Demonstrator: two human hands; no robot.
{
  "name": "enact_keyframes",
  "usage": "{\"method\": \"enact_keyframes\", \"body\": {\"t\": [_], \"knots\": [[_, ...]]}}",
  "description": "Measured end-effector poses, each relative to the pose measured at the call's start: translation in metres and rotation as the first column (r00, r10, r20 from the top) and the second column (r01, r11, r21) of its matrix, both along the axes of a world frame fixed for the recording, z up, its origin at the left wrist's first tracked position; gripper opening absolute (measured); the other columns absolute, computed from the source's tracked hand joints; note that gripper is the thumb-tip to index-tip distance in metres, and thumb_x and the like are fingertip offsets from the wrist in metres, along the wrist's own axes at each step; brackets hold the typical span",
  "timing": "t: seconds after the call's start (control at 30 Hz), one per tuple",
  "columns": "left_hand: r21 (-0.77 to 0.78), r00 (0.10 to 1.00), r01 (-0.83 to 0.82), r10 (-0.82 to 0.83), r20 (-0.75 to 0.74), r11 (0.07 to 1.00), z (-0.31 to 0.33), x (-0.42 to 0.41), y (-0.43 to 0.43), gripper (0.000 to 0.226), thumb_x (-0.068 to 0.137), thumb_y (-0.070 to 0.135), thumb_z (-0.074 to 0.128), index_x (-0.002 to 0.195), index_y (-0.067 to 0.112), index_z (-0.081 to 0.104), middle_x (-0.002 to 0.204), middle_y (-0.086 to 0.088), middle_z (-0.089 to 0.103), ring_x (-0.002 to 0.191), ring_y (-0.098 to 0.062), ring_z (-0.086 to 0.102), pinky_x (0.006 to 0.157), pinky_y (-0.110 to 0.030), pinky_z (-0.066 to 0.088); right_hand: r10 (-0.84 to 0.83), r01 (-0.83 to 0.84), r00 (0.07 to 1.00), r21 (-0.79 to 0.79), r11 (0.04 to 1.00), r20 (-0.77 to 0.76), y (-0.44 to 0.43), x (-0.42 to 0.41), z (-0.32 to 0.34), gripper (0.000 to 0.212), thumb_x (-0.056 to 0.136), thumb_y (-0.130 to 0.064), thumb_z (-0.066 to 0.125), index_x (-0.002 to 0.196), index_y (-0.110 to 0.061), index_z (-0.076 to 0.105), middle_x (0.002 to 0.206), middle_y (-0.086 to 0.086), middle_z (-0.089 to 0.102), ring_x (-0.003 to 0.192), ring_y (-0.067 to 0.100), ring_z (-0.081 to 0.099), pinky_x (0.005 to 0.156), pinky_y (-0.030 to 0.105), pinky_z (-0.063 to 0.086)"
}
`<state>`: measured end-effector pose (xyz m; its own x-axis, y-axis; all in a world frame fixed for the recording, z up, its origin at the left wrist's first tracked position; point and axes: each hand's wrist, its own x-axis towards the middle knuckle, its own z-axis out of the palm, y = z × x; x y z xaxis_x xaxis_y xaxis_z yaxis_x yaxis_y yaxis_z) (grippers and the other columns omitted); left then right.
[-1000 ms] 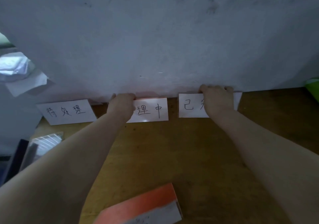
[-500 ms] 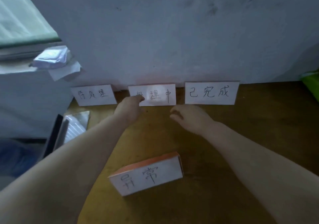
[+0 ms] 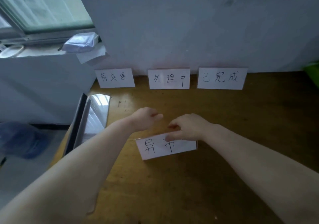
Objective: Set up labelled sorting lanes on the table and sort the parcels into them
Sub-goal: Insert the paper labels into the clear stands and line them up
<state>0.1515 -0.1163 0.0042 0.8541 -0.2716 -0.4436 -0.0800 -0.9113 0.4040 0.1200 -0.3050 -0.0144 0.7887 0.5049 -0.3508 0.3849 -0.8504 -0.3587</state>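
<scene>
Three white label cards stand in a row against the wall at the back of the wooden table [image 3: 250, 120]: a left card [image 3: 115, 77], a middle card [image 3: 168, 79] and a right card [image 3: 221, 77], each with handwritten characters. A fourth label, fixed to an orange-edged box [image 3: 155, 148], stands nearer to me at the table's middle. My right hand [image 3: 188, 127] has its fingers curled over the box's top edge and covers part of the writing. My left hand [image 3: 145, 118] hovers just left of it, loosely curled and holding nothing.
A shiny flat dark-edged object [image 3: 93, 113] lies along the table's left edge. A white wrapped packet [image 3: 79, 42] and paper sit on the window ledge at upper left. Something green [image 3: 313, 73] shows at the far right by the wall.
Both hands have drawn back from the cards at the wall toward the near box. My right hand has come down onto the box's top edge, and the view has tilted up.
</scene>
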Motion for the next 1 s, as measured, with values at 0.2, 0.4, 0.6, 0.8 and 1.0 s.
{"method": "enact_keyframes", "body": {"t": [0.2, 0.4, 0.6, 0.8, 1.0], "knots": [[0.049, 0.998, 0.018, -0.021, 0.053, 0.999, -0.003, -0.007, 0.000, 0.034, 0.105, 0.032, 0.039, 0.117, 0.009, 0.061, 0.100, -0.006, 0.060, 0.085, -0.019, 0.055, 0.072, -0.030, 0.041, -0.114, 0.127, 0.984, -0.094, 0.987, 0.135, -0.004, -0.027, -0.012, 0.027, 0.093, -0.029, 0.060, 0.120, -0.034, 0.063, 0.110, -0.011, 0.068, 0.095, 0.009, 0.062, 0.079, 0.033, 0.054], [0.031, 0.981, 0.154, -0.157, 0.116, 0.988, 0.016, 0.000, -0.068, 0.031, 0.103, 0.032, 0.044, 0.122, 0.012, 0.059, 0.116, -0.006, 0.063, 0.100, -0.018, 0.057, 0.083, -0.030, 0.045, -0.333, 0.373, 0.911, -0.141, 0.917, 0.242, -0.085, -0.038, 0.005, 0.022, 0.096, -0.025, 0.053, 0.116, -0.029, 0.061, 0.104, -0.007, 0.067, 0.092, 0.012, 0.061, 0.080, 0.031, 0.044], [-0.068, 0.950, 0.268, -0.251, 0.187, 0.961, 0.016, 0.010, -0.174, 0.057, 0.095, 0.045, 0.057, 0.142, 0.014, 0.045, 0.140, -0.006, 0.053, 0.127, -0.022, 0.051, 0.103, -0.038, 0.045, -0.523, 0.597, 0.794, -0.240, 0.765, 0.310, -0.198, -0.035, 0.027, 0.026, 0.094, -0.024, 0.056, 0.120, -0.026, 0.057, 0.104, -0.003, 0.063, 0.094, 0.015, 0.059, 0.087, 0.033, 0.043], [-0.121, 0.919, 0.286, -0.236, 0.317, 0.951, 0.005, 0.038, -0.286, 0.036, 0.100, 0.025, 0.053, 0.135, 0.015, 0.052, 0.133, -0.006, 0.060, 0.121, -0.020, 0.056, 0.101, -0.036, 0.047, -0.589, 0.677, 0.735, -0.306, 0.669, 0.336, -0.310, 0.004, 0.024, 0.030, 0.091, -0.018, 0.060, 0.121, -0.024, 0.055, 0.109, 0.002, 0.062, 0.104, 0.021, 0.057, 0.101, 0.041, 0.039], [-0.166, 0.895, 0.160, -0.072, 0.440, 0.973, -0.014, 0.076, -0.353, 0.033, 0.098, 0.010, 0.051, 0.128, 0.019, 0.060, 0.131, 0.000, 0.062, 0.123, -0.019, 0.054, 0.101, -0.035, 0.045, -0.555, 0.686, 0.707, -0.238, 0.687, 0.438, -0.394, 0.057, -0.004, 0.030, 0.092, -0.013, 0.052, 0.119, -0.024, 0.056, 0.112, 0.003, 0.061, 0.113, 0.023, 0.051, 0.113, 0.043, 0.024]]}}
